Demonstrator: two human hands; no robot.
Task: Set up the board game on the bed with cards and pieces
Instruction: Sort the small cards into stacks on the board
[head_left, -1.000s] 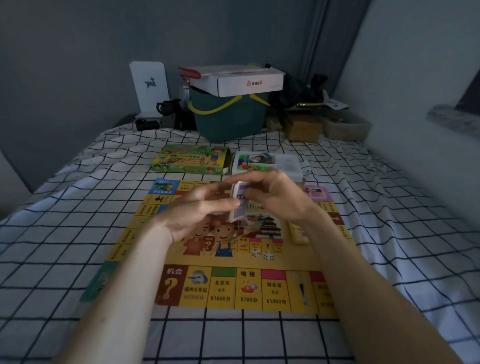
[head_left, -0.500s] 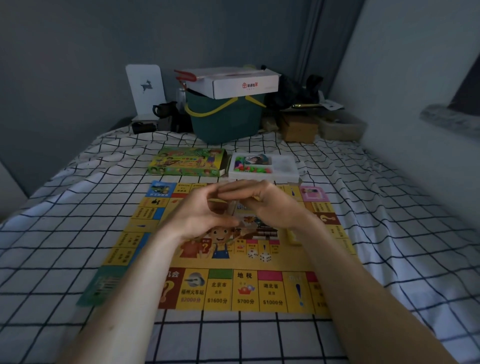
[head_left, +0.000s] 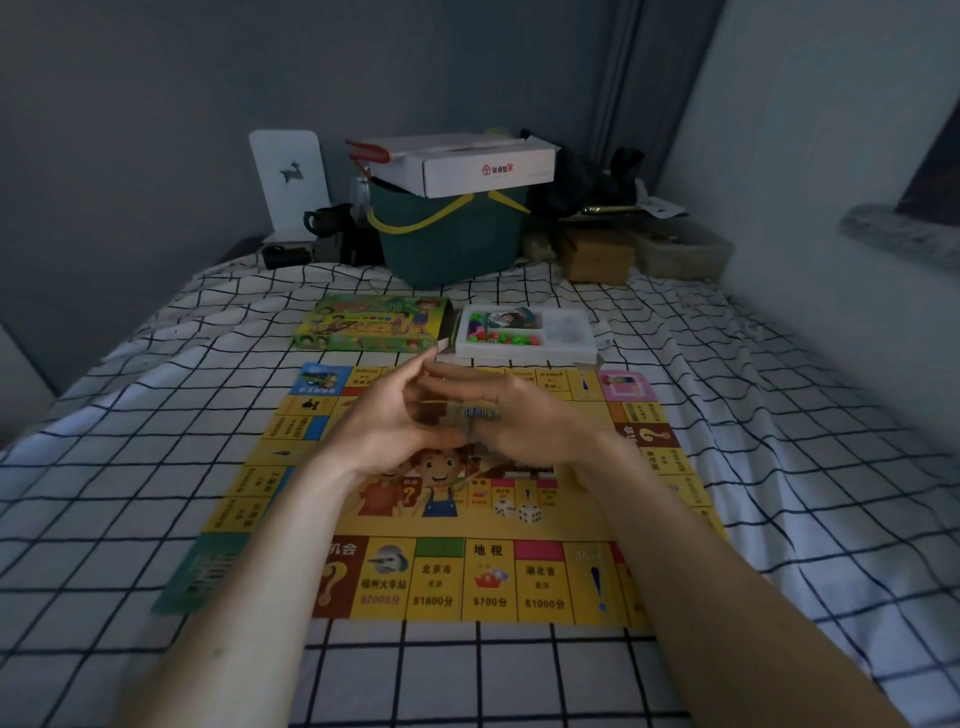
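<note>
A yellow game board (head_left: 441, 577) lies flat on the checked bed sheet. Above its middle, my left hand (head_left: 387, 418) and my right hand (head_left: 524, 421) meet around a small stack of cards (head_left: 475, 414); both hold it, and fingers hide most of it. Two white dice (head_left: 519, 512) sit on the board just below my hands. Behind the board stand the green game box (head_left: 371, 322) and a white tray (head_left: 571, 351) with coloured pieces.
A green basket (head_left: 447, 244) with a white carton on top stands at the head of the bed, with a brown box (head_left: 597, 254) and clutter beside it. A wall runs along the right side. Checked sheet (head_left: 130, 467) surrounds the board.
The card stack was held upright and visible a second ago; my hands have since closed over it and lowered it slightly, so only its edge shows.
</note>
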